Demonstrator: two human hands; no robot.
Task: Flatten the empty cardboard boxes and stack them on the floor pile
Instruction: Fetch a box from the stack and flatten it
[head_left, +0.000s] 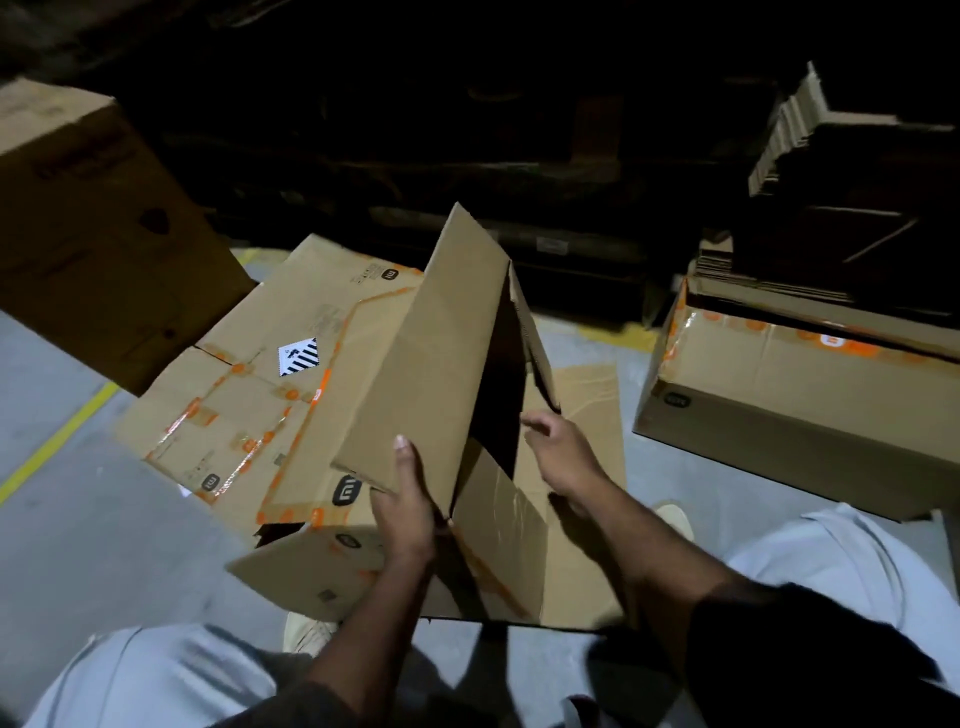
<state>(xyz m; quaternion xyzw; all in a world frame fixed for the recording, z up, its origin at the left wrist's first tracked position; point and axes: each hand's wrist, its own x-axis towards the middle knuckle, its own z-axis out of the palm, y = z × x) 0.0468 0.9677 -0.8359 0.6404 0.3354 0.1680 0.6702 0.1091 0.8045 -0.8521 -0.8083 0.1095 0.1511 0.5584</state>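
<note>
A brown cardboard box (426, 353) stands half collapsed in front of me, its open end dark inside. My left hand (408, 512) grips its near lower corner, thumb on the outer panel. My right hand (563, 452) hovers at the box's right flap with fingers loosely spread, holding nothing. Under and behind the box lies the floor pile of flattened boxes (260, 395) with orange tape and a black-and-white striped label. A loose flap (498, 535) with clear tape hangs below the box.
An upright box (88, 234) stands at the left. A taped, closed box (800, 395) sits at the right with stacked flat cardboard (810, 150) above it. Grey concrete floor with a yellow line (57, 441) runs at left. My knees fill the bottom.
</note>
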